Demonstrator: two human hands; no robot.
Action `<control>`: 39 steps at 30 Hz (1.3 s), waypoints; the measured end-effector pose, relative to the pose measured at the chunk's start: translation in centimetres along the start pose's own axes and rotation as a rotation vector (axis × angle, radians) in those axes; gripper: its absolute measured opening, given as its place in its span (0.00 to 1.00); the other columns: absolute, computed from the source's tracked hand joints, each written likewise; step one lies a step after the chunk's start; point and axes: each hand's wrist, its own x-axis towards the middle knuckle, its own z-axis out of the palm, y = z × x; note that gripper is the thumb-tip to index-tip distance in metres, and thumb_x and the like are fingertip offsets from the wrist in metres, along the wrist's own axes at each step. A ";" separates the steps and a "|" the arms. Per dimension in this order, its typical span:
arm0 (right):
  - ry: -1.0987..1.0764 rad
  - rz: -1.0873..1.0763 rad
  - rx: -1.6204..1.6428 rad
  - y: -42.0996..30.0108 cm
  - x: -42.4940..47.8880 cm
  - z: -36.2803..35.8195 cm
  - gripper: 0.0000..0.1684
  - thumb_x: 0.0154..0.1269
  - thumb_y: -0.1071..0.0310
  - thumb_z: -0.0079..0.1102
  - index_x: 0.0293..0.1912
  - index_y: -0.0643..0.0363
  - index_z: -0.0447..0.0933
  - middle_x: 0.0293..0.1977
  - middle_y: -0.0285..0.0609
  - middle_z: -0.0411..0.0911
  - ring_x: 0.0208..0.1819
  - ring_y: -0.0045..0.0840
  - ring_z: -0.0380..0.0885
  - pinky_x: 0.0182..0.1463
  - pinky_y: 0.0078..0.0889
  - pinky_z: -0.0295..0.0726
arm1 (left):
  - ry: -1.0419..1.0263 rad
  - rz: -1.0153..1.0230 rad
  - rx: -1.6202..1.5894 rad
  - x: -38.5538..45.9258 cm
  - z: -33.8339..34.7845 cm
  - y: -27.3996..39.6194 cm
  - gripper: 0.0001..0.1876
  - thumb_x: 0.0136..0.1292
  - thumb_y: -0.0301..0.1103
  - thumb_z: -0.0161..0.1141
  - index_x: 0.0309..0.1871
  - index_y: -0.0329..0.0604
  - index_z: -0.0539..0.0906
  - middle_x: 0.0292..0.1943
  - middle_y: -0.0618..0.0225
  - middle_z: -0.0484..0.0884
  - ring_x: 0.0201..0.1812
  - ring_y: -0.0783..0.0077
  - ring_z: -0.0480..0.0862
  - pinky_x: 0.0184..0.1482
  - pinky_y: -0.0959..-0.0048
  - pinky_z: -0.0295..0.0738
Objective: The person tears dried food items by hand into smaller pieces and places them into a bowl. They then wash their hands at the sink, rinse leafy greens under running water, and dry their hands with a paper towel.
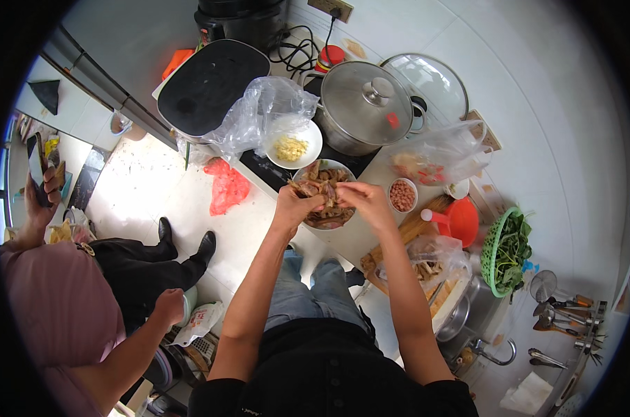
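Observation:
Over a white bowl (315, 227) heaped with brownish pieces, which look like meat, both hands hold one piece (322, 188) between them. My left hand (295, 204) grips its left side with thumb and fingers. At its right side, my right hand (365, 198) pinches with the fingertips. Just behind the bowl stands a white plate (315, 151) of chopped yellowish bits, perhaps garlic. A small bowl of pinkish nuts or beans (402, 196) sits right of my right hand. The lower part of the held piece merges with the heap.
A lidded steel pot (364, 112) stands behind, beside a glass lid (432, 78) and plastic bags. A black electric pan (213, 86) is at the back left. Right are a red plastic scoop or funnel (461, 223), a green basket of leaves (497, 250) and a sink. Another person sits left, holding a phone.

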 end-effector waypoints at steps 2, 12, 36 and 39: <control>-0.044 -0.013 0.057 0.4 -0.4 0.2 0.15 0.63 0.71 0.67 0.46 0.72 0.82 0.38 0.44 0.84 0.36 0.22 0.84 0.41 0.23 0.84 | -0.049 -0.006 -0.015 -0.2 0.4 0.5 0.10 0.51 0.21 0.68 0.39 0.32 0.85 0.30 0.69 0.85 0.27 0.81 0.81 0.32 0.81 0.77; -0.031 -0.047 -0.151 -0.1 -1.0 0.5 0.13 0.55 0.75 0.67 0.40 0.73 0.83 0.29 0.43 0.84 0.29 0.22 0.84 0.36 0.20 0.82 | -0.101 0.029 0.223 -0.3 -0.1 0.5 0.13 0.45 0.23 0.72 0.37 0.34 0.85 0.31 0.68 0.85 0.30 0.80 0.82 0.35 0.78 0.78; -0.204 0.173 0.233 -0.2 -1.4 -0.7 0.05 0.58 0.78 0.64 0.36 0.66 0.80 0.31 0.40 0.81 0.30 0.25 0.83 0.36 0.28 0.84 | -0.265 -0.215 -0.111 -0.8 -0.4 1.6 0.21 0.45 0.21 0.70 0.46 0.37 0.78 0.38 0.68 0.82 0.37 0.75 0.82 0.40 0.77 0.80; -0.257 0.177 0.252 -0.1 -1.4 -0.9 0.05 0.58 0.78 0.63 0.36 0.65 0.79 0.32 0.39 0.81 0.31 0.23 0.82 0.37 0.28 0.84 | -0.315 -0.295 -0.144 -0.9 -0.7 1.7 0.23 0.47 0.20 0.69 0.49 0.37 0.76 0.40 0.66 0.82 0.37 0.76 0.83 0.40 0.79 0.82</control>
